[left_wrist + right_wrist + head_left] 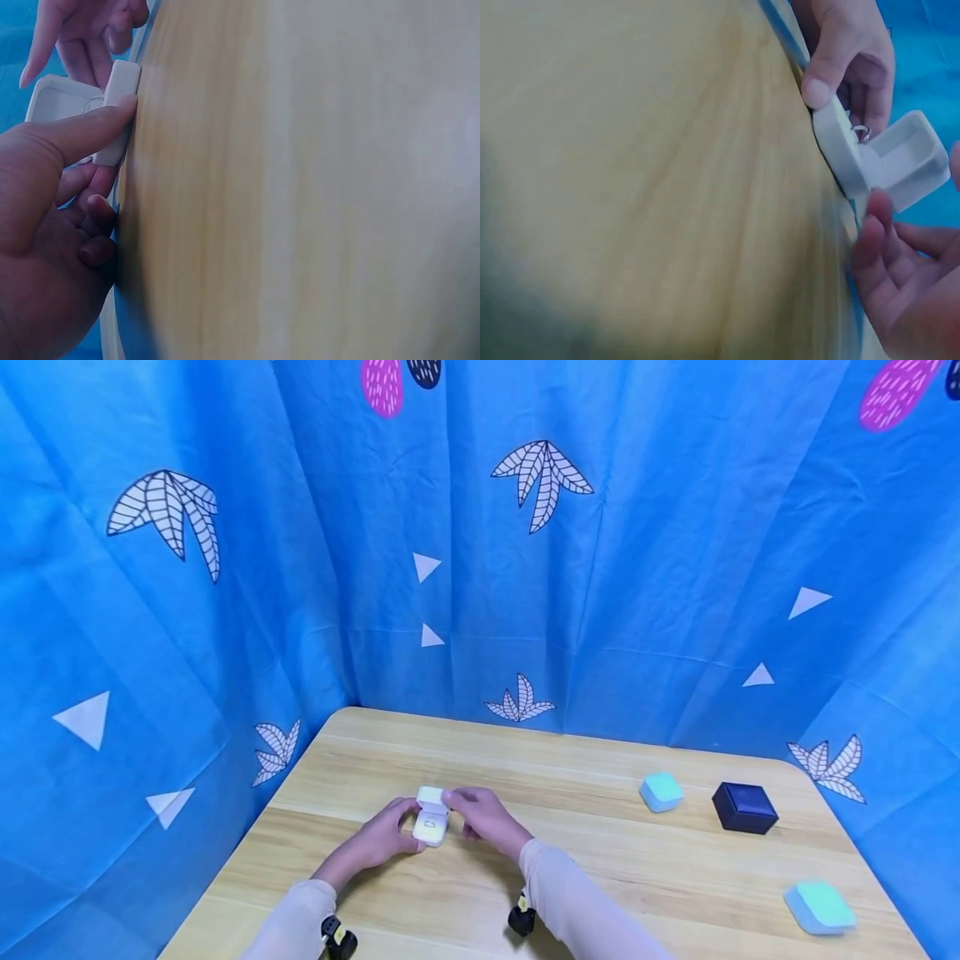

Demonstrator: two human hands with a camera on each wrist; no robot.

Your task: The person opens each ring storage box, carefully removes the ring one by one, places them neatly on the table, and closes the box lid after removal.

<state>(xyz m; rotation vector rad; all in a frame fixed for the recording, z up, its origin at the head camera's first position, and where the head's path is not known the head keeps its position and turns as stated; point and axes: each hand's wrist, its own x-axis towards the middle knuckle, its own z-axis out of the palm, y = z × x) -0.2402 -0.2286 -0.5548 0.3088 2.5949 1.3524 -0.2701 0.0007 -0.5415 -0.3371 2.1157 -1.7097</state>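
A small white ring box (430, 829) with its lid (431, 798) raised sits over the wooden table. A silver ring (862, 133) stands in its base. My left hand (384, 837) grips the base from the left, the thumb (105, 120) lying along one side and the fingers on the far side. My right hand (486, 817) is at the box's right side, with a straight finger reaching to the upper corner of the lid. Other fingers (879, 206) of that hand are loosely bent, their tips close by the hinge side of the box.
On the right of the wooden table (570, 768) stand a dark blue box (745, 807) and two mint-green boxes, one farther back (662, 792) and one nearer (820, 907). A blue patterned curtain (510, 593) hangs behind and beside the table.
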